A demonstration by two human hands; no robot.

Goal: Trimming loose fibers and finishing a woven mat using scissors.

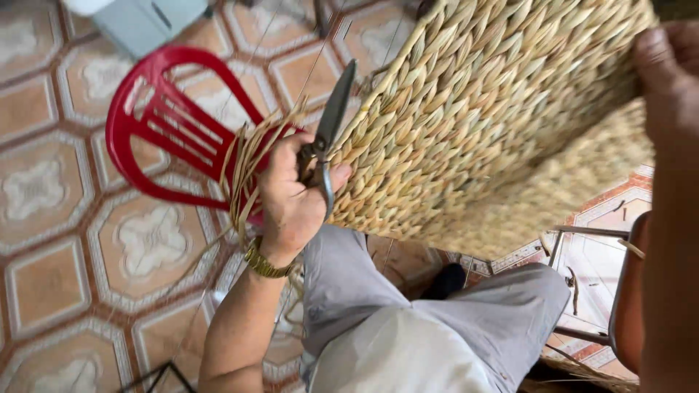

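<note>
Tan woven straw basket (495, 116), gripped at its edge by right hand (666, 80); left hand (291, 196) clasps grey metal scissors (329, 131) and loose straw strands (244, 164).

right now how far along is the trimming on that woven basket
Done: the woven straw basket looks fully plaited, its visible wall tight and even. In hand: the left hand grips scissors and a bunch of loose straw strands at the basket's edge, while the right hand steadies its far side. Left: those loose strands are uncut; other sides are hidden.
</note>
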